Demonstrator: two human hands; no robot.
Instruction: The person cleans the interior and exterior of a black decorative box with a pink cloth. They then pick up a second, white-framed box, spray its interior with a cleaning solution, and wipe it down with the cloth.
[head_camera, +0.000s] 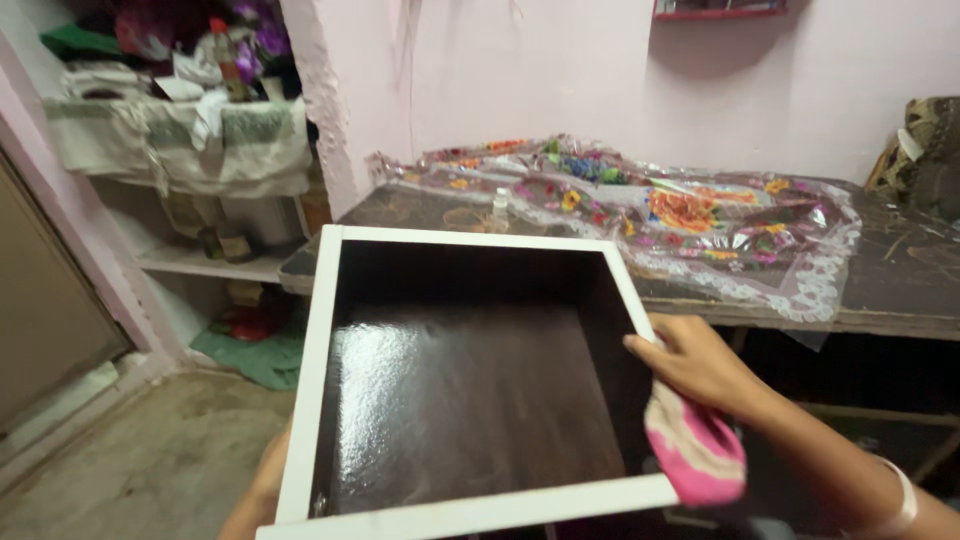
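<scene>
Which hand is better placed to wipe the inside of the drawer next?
Right: the right hand holds the pink cloth at the drawer rim; the left hand props the drawer's edge.

1 head camera is looking down and forward from close above a dark, white-edged drawer (450, 400), which is filling the lower middle, and is facing a table (900, 290) and pink wall (560, 70) beyond.

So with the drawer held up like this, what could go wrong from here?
1. The drawer is off the floor, held at its edges by the left hand and right hand; a slip could drop it.
2. The pink cloth hangs loose below the right hand and might fall.
3. The drawer's far edge sits near the table with its small bottle; a swing might knock it.
</scene>
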